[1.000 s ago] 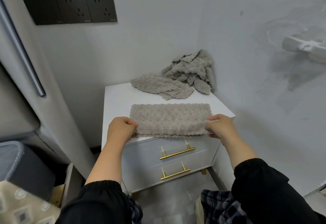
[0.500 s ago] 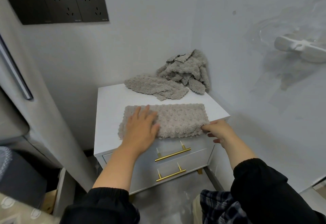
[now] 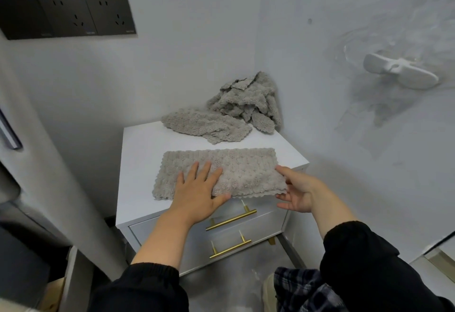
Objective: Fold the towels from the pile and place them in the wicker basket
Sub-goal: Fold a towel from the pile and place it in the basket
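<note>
A grey towel (image 3: 229,171), folded into a long strip, lies along the front edge of the white cabinet top (image 3: 140,164). My left hand (image 3: 199,188) presses flat on its left half with fingers spread. My right hand (image 3: 298,191) holds the towel's right end, thumb on top and fingers under the edge that overhangs the cabinet front. A crumpled pile of grey towels (image 3: 246,102) sits in the back right corner, with one loose towel (image 3: 204,126) spread out in front of it. No wicker basket is in view.
The cabinet stands in a corner, with walls behind it and to its right. Two drawers with gold handles (image 3: 231,219) face me. A black socket panel (image 3: 66,11) and a white wall bracket (image 3: 401,73) hang above. A grey panel (image 3: 37,164) stands at the left.
My left hand let go of the towel's left end and now presses flat on top of it. My right hand stayed at the right end and opened wider.
</note>
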A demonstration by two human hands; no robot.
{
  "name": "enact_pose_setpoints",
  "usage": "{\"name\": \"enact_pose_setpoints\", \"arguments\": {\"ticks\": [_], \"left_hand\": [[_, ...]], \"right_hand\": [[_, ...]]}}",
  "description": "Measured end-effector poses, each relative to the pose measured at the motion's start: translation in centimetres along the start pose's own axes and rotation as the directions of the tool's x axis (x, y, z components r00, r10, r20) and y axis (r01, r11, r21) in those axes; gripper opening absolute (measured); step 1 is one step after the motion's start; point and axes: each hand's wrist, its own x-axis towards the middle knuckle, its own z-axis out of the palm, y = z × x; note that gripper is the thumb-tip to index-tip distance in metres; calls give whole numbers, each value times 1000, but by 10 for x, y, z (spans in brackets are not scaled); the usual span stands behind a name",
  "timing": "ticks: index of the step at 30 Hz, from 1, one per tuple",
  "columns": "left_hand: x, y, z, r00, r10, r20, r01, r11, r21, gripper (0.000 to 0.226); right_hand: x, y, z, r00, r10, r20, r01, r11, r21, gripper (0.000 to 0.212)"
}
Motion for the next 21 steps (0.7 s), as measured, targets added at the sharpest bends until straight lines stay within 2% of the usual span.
{"name": "enact_pose_setpoints", "arguments": {"ticks": [2, 5, 9, 11, 13, 15, 17, 19, 20, 21], "left_hand": [[0, 0, -1, 1000, 7, 8, -7, 1000, 7, 76], [-1, -1, -2, 1000, 3, 8, -3, 1000, 16, 79], [-4, 3, -8, 997, 6, -76, -5, 1000, 6, 80], [-6, 7, -19, 991, 13, -135, -24, 997, -79, 74], [-9, 13, -31, 984, 10, -176, -51, 972, -229, 48], [-14, 18, -38, 985, -26, -170, -46, 913, -406, 47], [-15, 20, -39, 980, -74, -186, -43, 830, -556, 43], [-15, 21, -40, 954, -160, -255, -54, 743, -667, 26], [-14, 22, -43, 946, -186, -265, -77, 665, -743, 12], [-13, 22, -45, 956, -179, -232, -92, 570, -817, 12]], "right_hand": [[-3, 2, 2, 1000, -3, -3, 3, 1000, -25, 18], [-7, 1, 5, 994, -101, -53, 97, 993, -65, 5], [-11, -6, 9, 948, -303, -101, 297, 952, -70, 14], [-13, -9, 11, 891, -422, -168, 409, 906, -108, 19], [-17, -14, 13, 812, -539, -224, 521, 842, -137, 23], [-24, -19, 14, 729, -645, -229, 627, 763, -154, 24], [-34, -24, 15, 677, -722, -139, 701, 691, -178, 24], [-46, -26, 16, 658, -752, 28, 741, 640, -203, 25], [-52, -26, 18, 655, -747, 117, 751, 626, -211, 24], [-58, -26, 20, 653, -732, 195, 756, 615, -225, 24]]}}
